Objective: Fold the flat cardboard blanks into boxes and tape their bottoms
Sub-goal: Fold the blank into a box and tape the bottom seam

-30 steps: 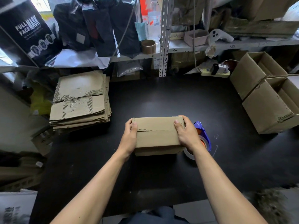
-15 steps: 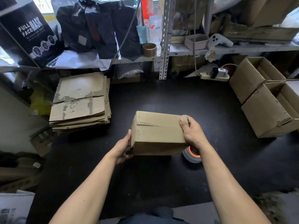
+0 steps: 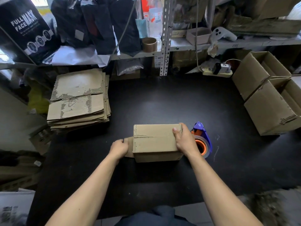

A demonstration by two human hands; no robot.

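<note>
A small folded cardboard box (image 3: 154, 142) stands on the black table (image 3: 162, 101), its two closed flaps meeting in a seam on top. My right hand (image 3: 184, 141) grips the box's right end, thumb on top. My left hand (image 3: 119, 148) holds a side flap (image 3: 129, 148) that sticks out at the box's lower left. A blue and orange tape dispenser (image 3: 202, 141) lies just right of the box, partly behind my right hand. A stack of flat cardboard blanks (image 3: 79, 98) sits at the back left.
Two open, folded boxes (image 3: 267, 93) stand at the right edge of the table. Cluttered metal shelves run along the back, with a tape roll (image 3: 149, 44) and a power strip (image 3: 218, 71). Dark bare tabletop lies between the box and the shelves.
The box was lifted and tilted half a second ago and now sits flat on the table. My left hand left the box's left end and took hold of the protruding flap.
</note>
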